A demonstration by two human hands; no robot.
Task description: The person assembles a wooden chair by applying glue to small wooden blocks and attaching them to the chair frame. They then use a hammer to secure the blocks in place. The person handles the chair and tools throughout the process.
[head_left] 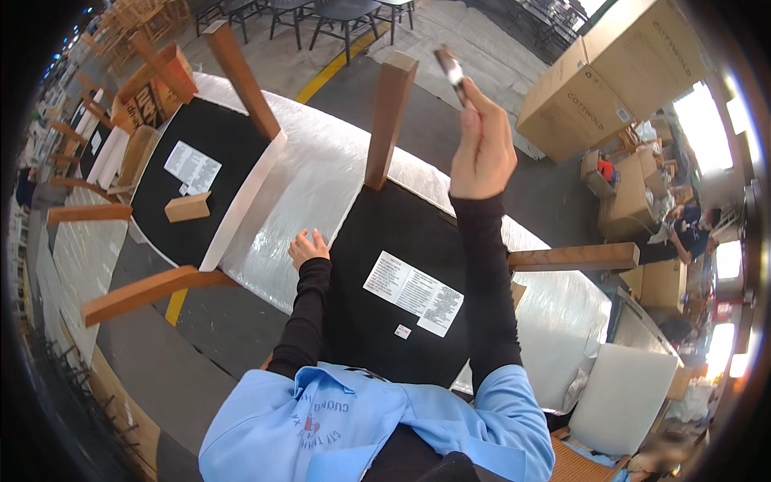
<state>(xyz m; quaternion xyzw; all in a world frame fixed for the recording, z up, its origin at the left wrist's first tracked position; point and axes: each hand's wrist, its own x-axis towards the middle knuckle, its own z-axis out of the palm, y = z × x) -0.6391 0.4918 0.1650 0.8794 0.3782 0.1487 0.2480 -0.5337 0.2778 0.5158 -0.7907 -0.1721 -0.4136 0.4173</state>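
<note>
My right hand (484, 149) is raised over the far side of an upturned chair and pinches a small paintbrush (451, 71) with a shiny metal band, its tip pointing up and away. In front of me the chair's black underside (361, 273) faces up, with a white printed label (414, 293) and a small white sticker (402, 331). A brown wooden leg (390, 120) stands up at its far edge; another leg (574, 257) sticks out to the right. At the chair's left edge my left hand (308, 249) rests with its fingers apart, holding nothing visible.
To the left lies another upturned chair (217, 209) with a folded cardboard piece (188, 207) on it. Plastic wrap (293, 201) covers the bench below. Large cardboard boxes (598, 88) stand at the far right, black chairs (345, 20) at the back. A person (691, 233) is at the right.
</note>
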